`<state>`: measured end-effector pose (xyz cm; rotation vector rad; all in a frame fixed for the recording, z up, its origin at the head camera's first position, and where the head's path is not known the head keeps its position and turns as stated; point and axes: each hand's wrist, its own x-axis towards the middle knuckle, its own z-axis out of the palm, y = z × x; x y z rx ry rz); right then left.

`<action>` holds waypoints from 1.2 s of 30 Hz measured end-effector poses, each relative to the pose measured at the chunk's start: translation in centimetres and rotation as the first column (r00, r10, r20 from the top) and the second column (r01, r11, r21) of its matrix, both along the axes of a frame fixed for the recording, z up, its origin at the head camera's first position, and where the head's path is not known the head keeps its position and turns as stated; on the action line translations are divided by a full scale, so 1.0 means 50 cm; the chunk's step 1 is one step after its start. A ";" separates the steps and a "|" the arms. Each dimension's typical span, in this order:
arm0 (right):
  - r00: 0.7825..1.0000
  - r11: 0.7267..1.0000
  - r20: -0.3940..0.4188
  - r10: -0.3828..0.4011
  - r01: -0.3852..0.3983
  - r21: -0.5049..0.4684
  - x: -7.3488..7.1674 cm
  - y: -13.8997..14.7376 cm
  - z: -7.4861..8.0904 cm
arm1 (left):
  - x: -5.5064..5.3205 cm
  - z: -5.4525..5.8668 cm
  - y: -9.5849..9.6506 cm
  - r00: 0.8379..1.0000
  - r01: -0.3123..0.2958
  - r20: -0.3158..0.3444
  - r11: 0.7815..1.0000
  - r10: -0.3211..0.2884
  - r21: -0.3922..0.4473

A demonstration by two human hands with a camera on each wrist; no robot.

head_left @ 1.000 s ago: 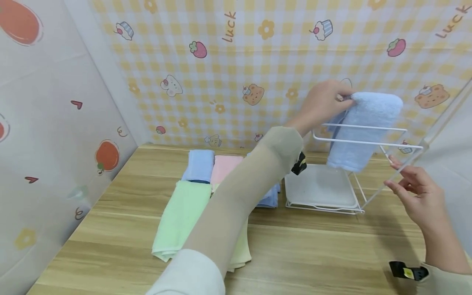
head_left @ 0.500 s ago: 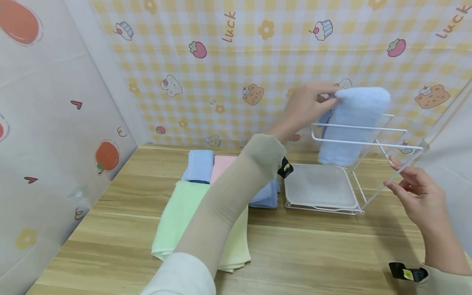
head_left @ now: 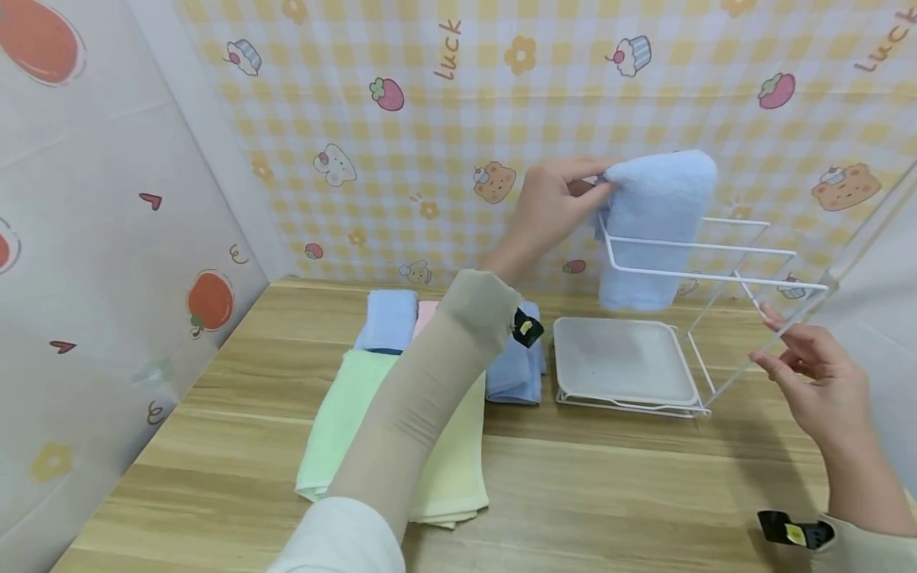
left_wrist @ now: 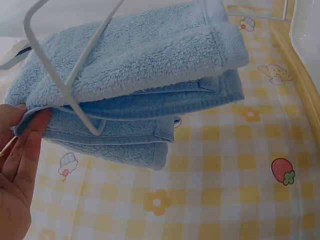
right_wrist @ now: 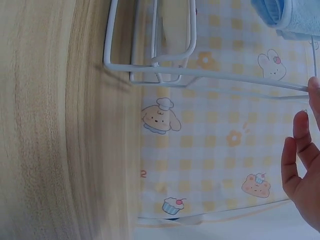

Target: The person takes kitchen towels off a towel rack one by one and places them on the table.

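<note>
A light blue towel (head_left: 655, 207) hangs folded over a far bar of the white wire rack (head_left: 752, 280), at the left end of the top bars. My left hand (head_left: 548, 203) pinches the towel's upper left edge between thumb and fingers. Seen in the left wrist view, the folded layers of the towel (left_wrist: 140, 60) lie behind a bent wire end, with the fingers (left_wrist: 27, 155) on one corner. On the rack's right side, my right hand (head_left: 820, 382) holds a slanting upright with thumb and fingertips. The right wrist view catches this hand (right_wrist: 307, 170) at its edge.
A pale grey tray (head_left: 623, 358) sits in the rack's base. Left of it on the wooden table lie a folded blue towel (head_left: 512, 370), a yellow towel (head_left: 458, 461), a green towel (head_left: 344, 430), another blue towel (head_left: 390, 318) and a partly hidden pink one (head_left: 425, 314).
My left hand has drawn the hanging blue towel leftward along the rack, from the middle to the left end. My right hand has stayed on the upright.
</note>
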<state>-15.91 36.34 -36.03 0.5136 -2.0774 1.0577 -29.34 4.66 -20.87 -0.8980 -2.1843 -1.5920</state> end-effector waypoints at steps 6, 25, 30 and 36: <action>0.998 0.998 0.039 -0.055 0.054 0.046 0.003 -0.003 0.002 | 0.007 -0.004 -0.029 0.998 0.043 -0.060 0.995 -0.038 0.089; 0.998 0.998 0.018 -0.054 0.054 0.032 0.005 -0.004 0.005 | -0.011 0.010 -0.122 0.990 -0.045 -0.115 0.950 0.084 0.308; 0.998 0.998 0.027 -0.054 0.054 0.017 0.003 -0.006 0.005 | -0.004 0.011 -0.145 0.987 -0.041 -0.134 0.937 0.093 0.347; 0.996 0.997 0.046 -0.073 0.072 0.022 0.004 -0.006 0.006 | 0.006 0.014 -0.172 0.984 -0.085 -0.110 0.917 0.138 0.390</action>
